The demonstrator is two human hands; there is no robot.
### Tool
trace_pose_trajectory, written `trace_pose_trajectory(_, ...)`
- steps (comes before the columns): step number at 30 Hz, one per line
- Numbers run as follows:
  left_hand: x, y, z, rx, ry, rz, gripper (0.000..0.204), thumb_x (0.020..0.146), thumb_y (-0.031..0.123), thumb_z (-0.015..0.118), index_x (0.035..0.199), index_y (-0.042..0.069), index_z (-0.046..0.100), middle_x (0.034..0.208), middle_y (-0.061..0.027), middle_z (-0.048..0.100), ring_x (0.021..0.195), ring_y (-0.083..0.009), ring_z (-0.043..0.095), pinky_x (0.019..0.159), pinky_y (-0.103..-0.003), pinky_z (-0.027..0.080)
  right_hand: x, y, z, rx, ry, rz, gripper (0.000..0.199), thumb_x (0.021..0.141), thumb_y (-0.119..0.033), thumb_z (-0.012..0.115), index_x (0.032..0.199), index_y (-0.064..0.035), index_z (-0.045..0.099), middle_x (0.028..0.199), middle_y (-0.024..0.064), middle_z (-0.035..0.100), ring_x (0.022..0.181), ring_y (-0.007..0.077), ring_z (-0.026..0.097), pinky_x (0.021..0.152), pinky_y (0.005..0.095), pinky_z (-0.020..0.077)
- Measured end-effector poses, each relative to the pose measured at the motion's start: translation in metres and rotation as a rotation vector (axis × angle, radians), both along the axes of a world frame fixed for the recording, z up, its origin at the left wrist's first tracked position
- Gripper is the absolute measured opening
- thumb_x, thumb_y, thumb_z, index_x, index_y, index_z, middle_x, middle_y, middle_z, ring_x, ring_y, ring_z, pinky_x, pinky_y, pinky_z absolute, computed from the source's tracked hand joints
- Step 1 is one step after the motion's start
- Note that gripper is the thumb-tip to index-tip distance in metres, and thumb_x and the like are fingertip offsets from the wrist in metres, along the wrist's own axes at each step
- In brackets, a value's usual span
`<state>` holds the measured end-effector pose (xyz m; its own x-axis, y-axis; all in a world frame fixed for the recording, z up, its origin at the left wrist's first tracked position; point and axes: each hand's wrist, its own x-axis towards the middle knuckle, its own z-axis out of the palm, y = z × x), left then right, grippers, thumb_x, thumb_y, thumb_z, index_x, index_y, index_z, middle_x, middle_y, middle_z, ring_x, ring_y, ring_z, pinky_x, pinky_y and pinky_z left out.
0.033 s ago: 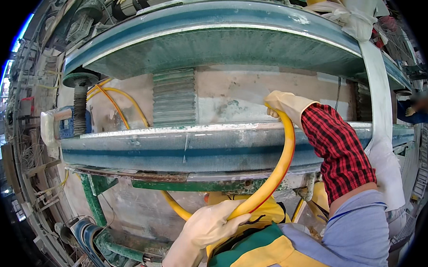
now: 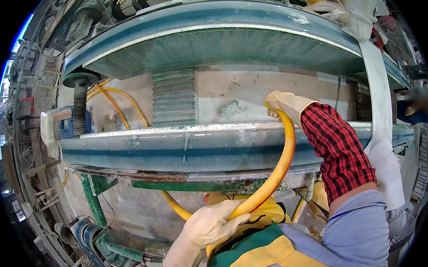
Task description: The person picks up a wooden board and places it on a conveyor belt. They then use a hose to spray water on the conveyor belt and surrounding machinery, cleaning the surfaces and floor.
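Yellow hose (image 2: 289, 137), red-striped, one: I log it bowed between my two hands, crossing in front of the lower beam (image 2: 141, 152).
Right hand (image 2: 288, 104), gloved: nearer the visible upper end, fingers curled round the hose; I cannot tell whether it touches the beam's far edge.
Left hand (image 2: 213, 224), gloved: lower and to the left, on the near side, fingers wrapped round the same hose.
Long axis: rises rightward from the left hand, bulges right, bends back so the upper end faces left.
Edges: lower beam between my hands; upper beam (image 2: 190, 15) beyond the right; white strip (image 2: 378, 93) beside the plaid sleeve (image 2: 340, 144).
Room for moving: I judge it widest leftward from the right hand, between the beams, toward the ribbed bellows (image 2: 174, 100).
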<state>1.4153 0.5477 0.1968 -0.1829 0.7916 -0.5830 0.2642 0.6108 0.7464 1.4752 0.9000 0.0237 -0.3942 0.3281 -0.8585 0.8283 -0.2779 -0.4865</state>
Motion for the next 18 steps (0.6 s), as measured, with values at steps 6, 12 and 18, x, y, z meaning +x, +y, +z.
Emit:
trace_pose_trajectory(6, 0.001, -0.002, 0.001, 0.003, -0.024, 0.047, 0.032, 0.085, 0.034, 0.070, 0.112, 0.017, 0.066, 0.084, -0.0105, 0.068, 0.075, -0.0324, 0.066, 0.064, -0.041, 0.052, 0.001, 0.006, -0.006, -0.052, -0.043, 0.094, 0.028, 0.094, -0.023, 0.055, 0.091, 0.0025, 0.065, 0.076, 0.0119, 0.065, 0.057, 0.0149, 0.062, 0.048, 0.0249, 0.0488)
trace_pose_trajectory(12, -0.003, -0.008, 0.002, 0.043, 0.013, 0.103, 0.036, 0.084, 0.030, 0.074, 0.111, 0.009, 0.066, 0.073, -0.0101, 0.066, 0.066, -0.0254, 0.066, 0.060, -0.034, 0.049, -0.030, -0.027, 0.015, -0.018, 0.000, -0.095, 0.032, 0.093, -0.028, 0.054, 0.081, -0.0002, 0.064, 0.070, 0.0091, 0.062, 0.052, 0.0135, 0.057, 0.043, 0.0246, 0.0431)
trace_pose_trajectory(18, -0.008, -0.002, 0.008, 0.012, 0.105, 0.050, 0.034, 0.084, 0.030, 0.073, 0.109, 0.007, 0.066, 0.073, -0.0110, 0.065, 0.066, -0.0271, 0.065, 0.060, -0.034, 0.049, -0.025, 0.025, -0.113, -0.194, -0.197, -0.104, 0.035, 0.092, -0.031, 0.051, 0.075, -0.0031, 0.063, 0.060, 0.0077, 0.058, 0.046, 0.0154, 0.054, 0.043, 0.0270, 0.0423)
